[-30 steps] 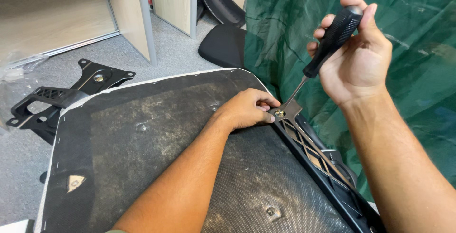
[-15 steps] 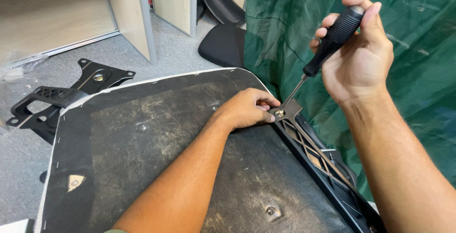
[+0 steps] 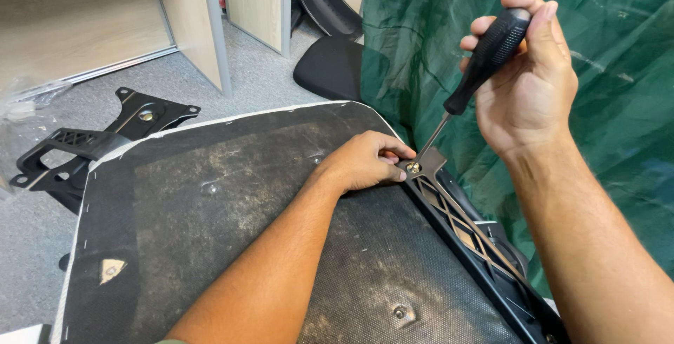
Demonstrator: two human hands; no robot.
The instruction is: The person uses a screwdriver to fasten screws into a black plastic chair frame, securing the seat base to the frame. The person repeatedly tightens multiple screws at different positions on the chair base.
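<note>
A black chair seat (image 3: 232,225) lies upside down before me, its fabric underside up. Along its right edge runs a black lattice armrest bracket (image 3: 463,228). My left hand (image 3: 365,163) rests on the seat and pinches the bracket's top end beside a screw (image 3: 414,168). My right hand (image 3: 526,81) grips a black-handled screwdriver (image 3: 484,60), held slanted, its tip set on that screw.
A black metal chair mechanism plate (image 3: 105,140) lies on the grey carpet at the left. Black chair cushions (image 3: 330,63) sit behind the seat. A green mesh sheet (image 3: 618,105) hangs at the right. Wooden cabinet panels (image 3: 203,21) stand at the back.
</note>
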